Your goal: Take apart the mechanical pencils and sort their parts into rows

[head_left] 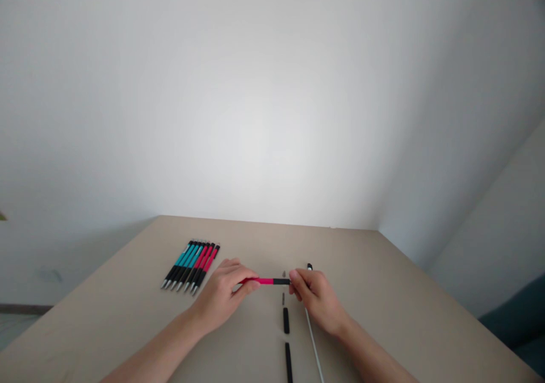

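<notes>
A pink and black pen (267, 281) is held level above the table between my two hands. My left hand (230, 283) pinches its pink end between thumb and fingers. At the black end, my right hand (313, 292) is closed with the thumb and fingertips on the tip, which they hide. Beneath the pen lie small metal pieces (283, 299), too small to make out. Nearer me are a short black tube (286, 320) and a longer black piece (288, 362). A thin white rod with a black end (314, 343) passes under my right hand.
On the left of the beige table (128, 315), several teal and black pens (183, 265) and pink and black pens (206, 266) lie side by side in a slanted row. A white wall (264, 99) stands behind the table. Something dark teal (519, 309) is beyond the right edge.
</notes>
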`<state>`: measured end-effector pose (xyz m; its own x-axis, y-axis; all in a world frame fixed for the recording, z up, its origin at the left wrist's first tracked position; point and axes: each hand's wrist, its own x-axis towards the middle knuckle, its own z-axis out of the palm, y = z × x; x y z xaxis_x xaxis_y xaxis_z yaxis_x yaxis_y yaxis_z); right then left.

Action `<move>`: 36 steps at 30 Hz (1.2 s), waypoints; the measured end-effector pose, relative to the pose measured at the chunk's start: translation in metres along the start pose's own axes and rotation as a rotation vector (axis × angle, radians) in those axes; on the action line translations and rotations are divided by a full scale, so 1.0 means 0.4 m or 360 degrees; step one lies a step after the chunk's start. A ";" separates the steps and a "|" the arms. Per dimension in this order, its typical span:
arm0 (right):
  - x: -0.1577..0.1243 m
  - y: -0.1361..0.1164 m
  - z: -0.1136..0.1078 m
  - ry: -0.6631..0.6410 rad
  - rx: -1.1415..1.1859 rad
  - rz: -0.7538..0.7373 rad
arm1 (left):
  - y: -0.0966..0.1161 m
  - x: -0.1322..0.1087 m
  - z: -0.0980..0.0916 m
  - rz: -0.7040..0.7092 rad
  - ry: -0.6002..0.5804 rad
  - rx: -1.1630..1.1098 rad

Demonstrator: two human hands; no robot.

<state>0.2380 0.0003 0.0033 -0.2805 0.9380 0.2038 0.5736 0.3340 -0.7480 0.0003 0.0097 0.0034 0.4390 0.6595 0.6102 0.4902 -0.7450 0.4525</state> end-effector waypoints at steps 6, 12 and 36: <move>0.003 -0.001 -0.004 0.0103 -0.0040 -0.0108 | 0.004 0.002 -0.002 -0.0036 -0.0018 -0.0003; 0.005 0.006 -0.002 0.0087 -0.0013 -0.0054 | 0.004 0.001 -0.001 -0.0023 0.0001 -0.0002; 0.025 0.049 -0.016 0.0351 -0.0152 -0.0084 | -0.007 0.005 0.004 -0.0115 0.0044 -0.0008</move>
<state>0.2512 0.0169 -0.0054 -0.1432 0.9130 0.3821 0.6356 0.3807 -0.6716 0.0010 0.0133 0.0023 0.3813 0.7087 0.5936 0.5159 -0.6960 0.4995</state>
